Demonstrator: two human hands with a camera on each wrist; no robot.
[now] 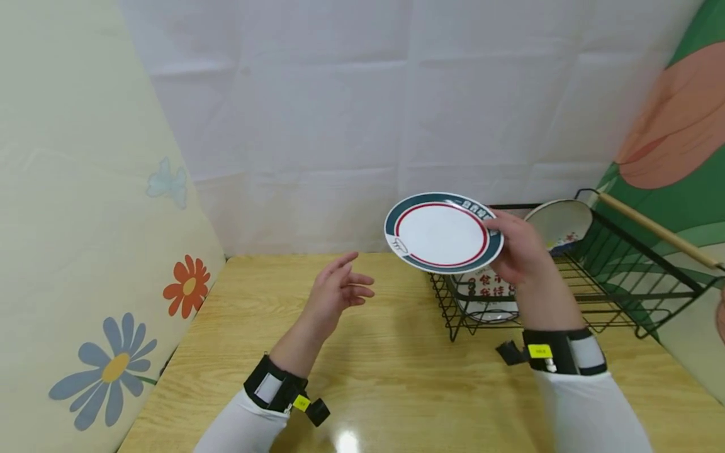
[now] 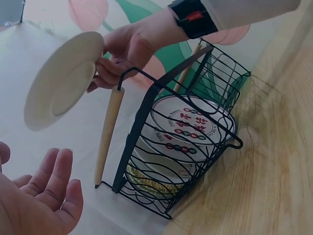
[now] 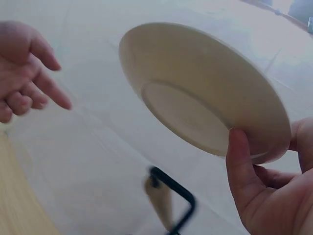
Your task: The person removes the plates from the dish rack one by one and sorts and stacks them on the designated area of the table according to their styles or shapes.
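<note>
- The right hand (image 1: 518,248) pinches the plate (image 1: 443,231) at its right-hand rim: the thumb lies over the banded top edge, and the other fingers (image 3: 240,161) curl under the plain white underside, beside the foot ring. A one-edge pinch like this leaves the rest of the rim free, which I judge is why it is held that way.
- The plate is in the air, tilted slightly with its face up, over the left end of the black wire rack (image 1: 617,277) and touching nothing but the hand.
- The left hand (image 1: 338,290) holds nothing; its fingers are loosely spread and slightly bent, palm turned towards the plate, hovering above the wooden table (image 1: 396,352) and well apart from the plate's near edge.
- Open air lies between the two hands, so the plate's left rim has free room on that side.
- Below and right of the plate the rack is crowded: a bowl with red characters (image 2: 188,129) sits upright between the wires, and another white dish (image 1: 561,223) leans at the back.
- The rack's wooden handle (image 2: 108,132) and its raised black frame stand just beside the gripping fingers, the nearest hard edges.
- Fabric walls close in behind and on both sides; the bare tabletop in front of the rack is the widest free space.
</note>
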